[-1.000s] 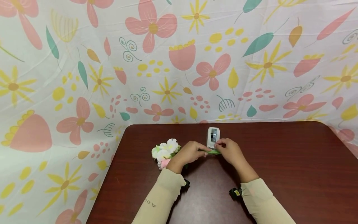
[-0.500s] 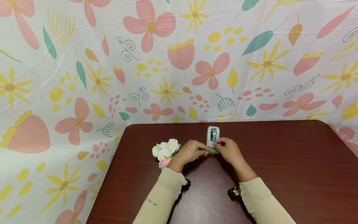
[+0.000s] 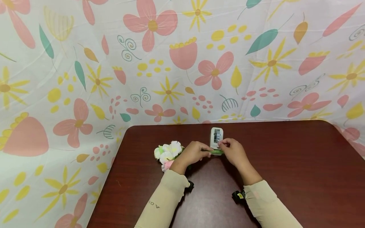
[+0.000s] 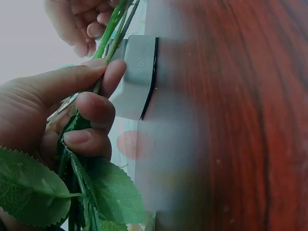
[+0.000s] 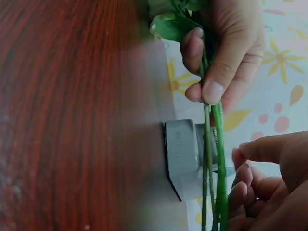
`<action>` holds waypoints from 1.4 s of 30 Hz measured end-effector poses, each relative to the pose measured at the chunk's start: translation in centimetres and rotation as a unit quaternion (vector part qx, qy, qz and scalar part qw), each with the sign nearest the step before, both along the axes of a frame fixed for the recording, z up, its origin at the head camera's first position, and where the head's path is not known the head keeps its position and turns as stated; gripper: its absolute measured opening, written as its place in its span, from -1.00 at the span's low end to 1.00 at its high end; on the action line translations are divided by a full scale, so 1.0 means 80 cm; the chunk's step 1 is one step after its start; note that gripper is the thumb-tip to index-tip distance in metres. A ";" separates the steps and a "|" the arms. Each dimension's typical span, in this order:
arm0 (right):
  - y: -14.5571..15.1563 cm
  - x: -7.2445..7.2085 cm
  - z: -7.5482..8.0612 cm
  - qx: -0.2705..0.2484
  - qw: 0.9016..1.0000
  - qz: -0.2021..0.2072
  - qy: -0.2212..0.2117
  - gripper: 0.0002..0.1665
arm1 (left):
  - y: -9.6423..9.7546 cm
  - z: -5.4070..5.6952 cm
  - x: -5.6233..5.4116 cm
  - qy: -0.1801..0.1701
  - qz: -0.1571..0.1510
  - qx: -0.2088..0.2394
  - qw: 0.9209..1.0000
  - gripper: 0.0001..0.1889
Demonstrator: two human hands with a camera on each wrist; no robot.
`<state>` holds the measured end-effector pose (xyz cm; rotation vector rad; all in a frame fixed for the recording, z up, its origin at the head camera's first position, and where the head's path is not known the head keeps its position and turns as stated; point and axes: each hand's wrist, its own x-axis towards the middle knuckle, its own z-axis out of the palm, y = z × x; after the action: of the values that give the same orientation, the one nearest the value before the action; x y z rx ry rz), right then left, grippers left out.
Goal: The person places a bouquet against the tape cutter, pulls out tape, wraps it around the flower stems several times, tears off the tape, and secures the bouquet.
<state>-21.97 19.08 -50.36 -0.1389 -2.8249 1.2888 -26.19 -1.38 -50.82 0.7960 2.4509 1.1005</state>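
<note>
My left hand (image 3: 194,153) pinches a bundle of green stems (image 5: 219,144) between thumb and forefinger, its other fingers curled round the leafy part. Serrated leaves (image 4: 108,192) hang below that hand in the left wrist view. White and pink artificial flowers (image 3: 168,153) lie to its left, partly hidden by the wrist. The free stem ends cross in front of a white tape dispenser (image 3: 216,136). Just beyond them, my right hand (image 5: 284,183) pinches what looks like a strip of clear tape (image 5: 225,171) with thumb and forefinger, close to the dispenser's near end.
Everything is on a dark reddish-brown table (image 3: 299,164) with rounded far corners. A flower-printed cloth (image 3: 182,63) hangs right behind its far edge and along the left side. Dark straps (image 3: 239,197) with small devices sit at both wrists.
The stems have shifted slightly away from me and now overlap the dispenser's near end. My right fingertips have edged closer to the dispenser. Both grips stay the same.
</note>
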 end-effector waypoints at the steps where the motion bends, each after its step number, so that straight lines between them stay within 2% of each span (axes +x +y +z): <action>1: -0.001 0.000 0.001 0.002 1.000 0.000 -0.003 -0.65 | 0.000 -0.001 0.000 0.001 0.001 -0.001 1.000 -0.79; 8: -0.002 0.004 0.009 -0.009 1.000 0.000 -0.025 -0.64 | 0.002 -0.004 -0.003 0.011 -0.001 -0.001 1.000 -0.82; 21: -0.004 0.006 0.005 -0.056 0.997 0.001 -0.050 -0.64 | 0.005 -0.005 -0.004 0.011 -0.002 0.009 1.000 -0.81; 32: -0.010 0.015 0.008 -0.044 0.997 0.004 -0.062 -0.64 | 0.006 -0.009 -0.006 -0.005 0.012 0.016 1.000 -0.81; 42: -0.014 0.024 0.002 -0.056 0.997 0.004 -0.059 -0.67 | 0.005 -0.013 -0.007 -0.010 0.013 0.017 1.000 -0.81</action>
<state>-20.05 17.98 -50.21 -0.2146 -2.8509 1.4886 -26.77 -0.97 -51.84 0.7603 2.4386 1.1583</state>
